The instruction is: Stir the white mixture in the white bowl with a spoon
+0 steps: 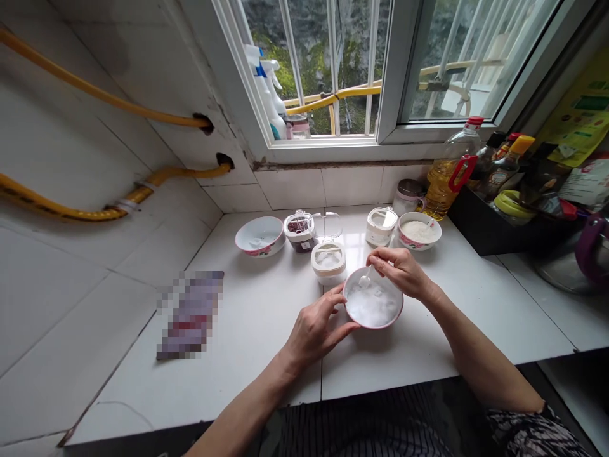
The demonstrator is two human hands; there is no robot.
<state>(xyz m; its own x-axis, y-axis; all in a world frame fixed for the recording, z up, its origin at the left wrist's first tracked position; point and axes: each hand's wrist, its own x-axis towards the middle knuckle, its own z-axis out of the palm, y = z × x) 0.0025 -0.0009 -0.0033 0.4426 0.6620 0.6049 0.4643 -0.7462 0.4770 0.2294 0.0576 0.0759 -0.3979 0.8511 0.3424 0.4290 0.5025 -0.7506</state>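
My left hand (318, 325) grips the left side of a bowl (398, 313) with a pinkish rim, fingers at the rim and thumb along the near edge. White granular stuff like sugar or salt (373, 306) lies inside it. Pinched in my right hand (402, 270) is a small white spoon (365, 280), its head down in the bowl. Just behind stands a clear-lidded jar (328, 261) of white contents. Further back are an open jar (299, 232) of dark red bits and a flowered bowl (260, 237) at the left.
At the back right are another lidded jar (381, 226), a flowered bowl of pale grains (419, 230), an oil bottle (442, 181) and a black box (476, 219) of bottles. A blurred flat item (190, 317) lies left on the white counter (257, 330). A window (328, 141) is behind.
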